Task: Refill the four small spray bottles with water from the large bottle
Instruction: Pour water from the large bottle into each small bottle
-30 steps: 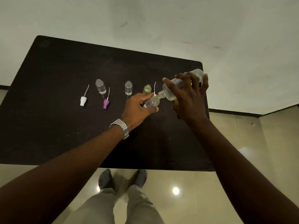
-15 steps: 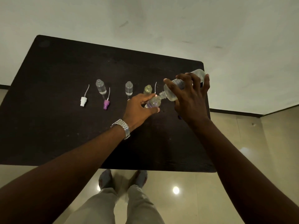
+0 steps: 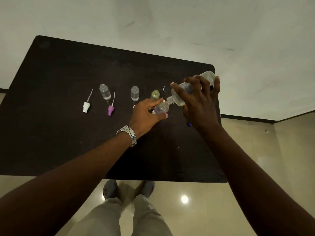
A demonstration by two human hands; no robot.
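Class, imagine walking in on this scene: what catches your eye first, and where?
The right hand tilts the large bottle, neck to the mouth of a small bottle gripped by the left hand, right of centre over the dark table. To their left stand three open bottles, with a white cap and a purple cap lying nearby.

Dark table (image 3: pixel 51 142) against pale wall (image 3: pixel 153 23); glossy beige floor tiles (image 3: pixel 213 210) reflecting ceiling light (image 3: pixel 184 199); dark skirting (image 3: pixel 247 118).
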